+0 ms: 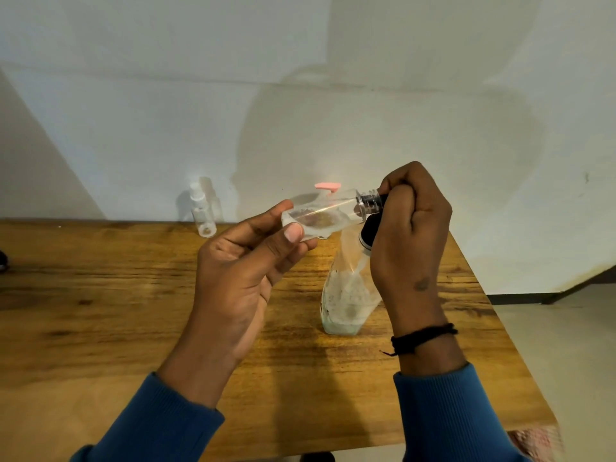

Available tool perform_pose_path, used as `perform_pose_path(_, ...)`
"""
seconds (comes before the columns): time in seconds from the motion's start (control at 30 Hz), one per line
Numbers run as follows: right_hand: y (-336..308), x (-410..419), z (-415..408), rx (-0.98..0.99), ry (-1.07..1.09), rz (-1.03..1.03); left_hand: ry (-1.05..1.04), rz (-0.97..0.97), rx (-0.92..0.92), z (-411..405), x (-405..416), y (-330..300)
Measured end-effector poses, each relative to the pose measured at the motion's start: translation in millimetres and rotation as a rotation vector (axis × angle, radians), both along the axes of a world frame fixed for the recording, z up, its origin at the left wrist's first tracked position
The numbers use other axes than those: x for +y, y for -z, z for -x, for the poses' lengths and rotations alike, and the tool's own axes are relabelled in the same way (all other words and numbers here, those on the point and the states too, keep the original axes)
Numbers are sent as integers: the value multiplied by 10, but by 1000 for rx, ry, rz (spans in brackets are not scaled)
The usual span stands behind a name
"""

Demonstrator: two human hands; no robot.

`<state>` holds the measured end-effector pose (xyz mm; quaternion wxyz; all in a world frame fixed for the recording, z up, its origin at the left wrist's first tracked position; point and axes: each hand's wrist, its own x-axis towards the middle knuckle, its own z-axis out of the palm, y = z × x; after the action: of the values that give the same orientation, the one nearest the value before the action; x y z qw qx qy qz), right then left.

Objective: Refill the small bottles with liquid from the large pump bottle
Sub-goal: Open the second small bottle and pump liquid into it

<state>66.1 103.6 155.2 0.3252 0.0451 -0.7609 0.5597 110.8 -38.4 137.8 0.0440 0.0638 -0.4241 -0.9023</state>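
Above the wooden surface (133, 295), both hands hold a small clear bottle (320, 215) lying nearly on its side, its threaded neck pointing right. The left hand (246, 261) grips the bottle's base end, thumb across the front and fingers curled behind it. The right hand (410, 228) is closed around the neck end, its fingers bent over a black cap (370, 233) that sits just below the thread; whether the cap is on or off the neck cannot be told. A black cord bracelet (423, 338) circles the right wrist, and blue sleeves (456, 415) cover both forearms.

Beneath the hands, a large clear bottle (346, 295) stands on the surface with a little pale liquid at its bottom; a pink pump head (327, 186) shows behind the held bottle. Near the far edge, to the left and well apart from the hands, a small spray bottle (201, 211) with a white top stands upright against the white wall (300, 78), with another clear bottle (211, 198) just behind it.
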Motion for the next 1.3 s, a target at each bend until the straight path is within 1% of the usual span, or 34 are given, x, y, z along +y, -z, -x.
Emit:
perform_pose_path(0.13,-18,14,-13,-13,-18,6,6,2,0,-17,1,2)
perform_pose_path(0.23,-42,17,-10,4,10,-29,12,6,10,-10,-5,-15)
perform_pose_path(0.37,17,-36,-17,7,-10,25,6,4,2,-7,-14,6)
perform_pose_path(0.53,-34,14,-4,-11,8,-53,20,13,3,-6,-11,3)
perform_pose_path(0.77,19,-28,-17,-25,25,-30,1,10,10,-1,-27,11)
perform_pose_path(0.9,-27,-20,-27,6,49,-61,15,13,16,-2,-26,10)
perform_pose_path(1.03,44,-40,-11,-14,64,-76,0,15,12,-1,-39,27)
perform_pose_path(1.2,-25,-10,-16,-3,98,-159,7,11,5,0,-35,27)
perform_pose_path(1.3,-1,-27,-18,-18,72,-91,5,10,8,4,-29,31)
